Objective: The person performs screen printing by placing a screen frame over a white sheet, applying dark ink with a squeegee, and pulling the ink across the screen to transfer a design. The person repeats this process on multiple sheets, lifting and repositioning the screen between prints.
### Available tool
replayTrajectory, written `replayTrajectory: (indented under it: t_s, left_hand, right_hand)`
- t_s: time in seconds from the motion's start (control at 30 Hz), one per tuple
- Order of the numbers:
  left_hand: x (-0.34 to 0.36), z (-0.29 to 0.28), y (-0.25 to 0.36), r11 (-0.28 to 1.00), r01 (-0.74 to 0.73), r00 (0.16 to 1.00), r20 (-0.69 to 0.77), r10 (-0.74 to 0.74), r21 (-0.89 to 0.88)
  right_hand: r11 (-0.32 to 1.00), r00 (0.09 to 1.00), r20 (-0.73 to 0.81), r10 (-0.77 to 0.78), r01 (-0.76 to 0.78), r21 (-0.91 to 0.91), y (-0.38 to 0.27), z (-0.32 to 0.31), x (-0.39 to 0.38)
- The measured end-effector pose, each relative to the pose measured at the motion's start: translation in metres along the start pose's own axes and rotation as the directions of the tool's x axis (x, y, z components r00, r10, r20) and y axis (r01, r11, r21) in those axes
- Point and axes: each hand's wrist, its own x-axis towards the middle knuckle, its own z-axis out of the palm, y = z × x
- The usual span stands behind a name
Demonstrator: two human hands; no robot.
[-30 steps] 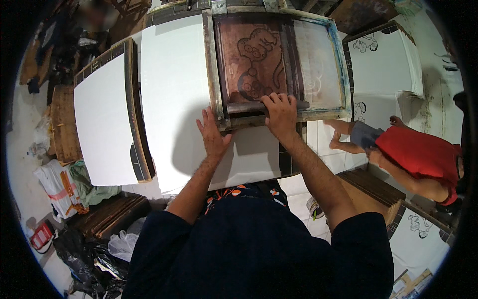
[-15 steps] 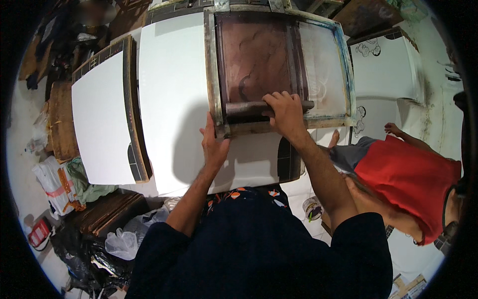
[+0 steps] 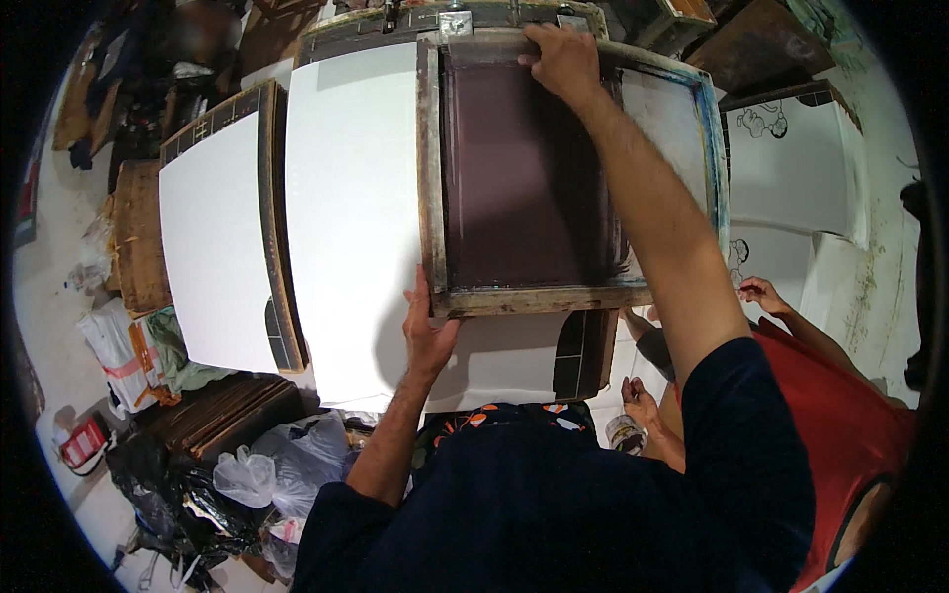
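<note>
At one frame (image 3: 544, 299), two hands (image 3: 429, 343) (image 3: 567, 63)

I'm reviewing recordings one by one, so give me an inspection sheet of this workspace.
Surface: white paper on a black board, partly covered by the wooden frame.
Job's things: wooden frame holding a dark panel.
Clutter: black bags and clear bags, lower left.
Hands: left hand against the frame's near left corner; right hand curled near its far edge, hold unclear.
Cables: nothing clearly seen.
Surroundings: co-worker in red, right; sheets with line drawings, right; white stack, left.
</note>
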Motion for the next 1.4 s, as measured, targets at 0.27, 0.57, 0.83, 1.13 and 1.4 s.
replayTrajectory:
  t_s: [0.27, 0.57, 0.83, 1.13, 1.4]
  left_hand:
    - [-0.003, 0.002, -0.005, 0.996, 0.049, 0.998, 0.038, -0.046, -0.08]
    - [0.022, -0.05, 0.09, 0.928, -0.198, 0.98, -0.09, 0.179, -0.315]
    - [0.128, -0.149, 0.137, 0.791, -0.495, 0.86, -0.337, 0.384, -0.36]
    - [-0.035, -0.249, -0.26, 0.427, 0.643, 0.67, -0.197, -0.716, 0.636]
    - [-0.049, -0.264, -0.247, 0.498, 0.203, 0.865, 0.083, -0.494, 0.843]
  right_hand:
    - [0.983, 0.955, 0.277, 0.109, -0.145, 0.113, -0.096, -0.107, -0.221]
    - [0.991, 0.994, 0.04, 0.097, -0.101, 0.092, -0.143, -0.208, -0.281]
    - [0.976, 0.893, -0.451, -0.006, -0.093, -0.199, -0.073, -0.359, -0.092]
    - [0.946, 0.918, -0.358, 0.169, -0.253, -0.203, 0.0, -0.416, 0.027]
    - [0.963, 0.928, -0.272, 0.256, -0.268, -0.008, -0.025, -0.414, 0.04]
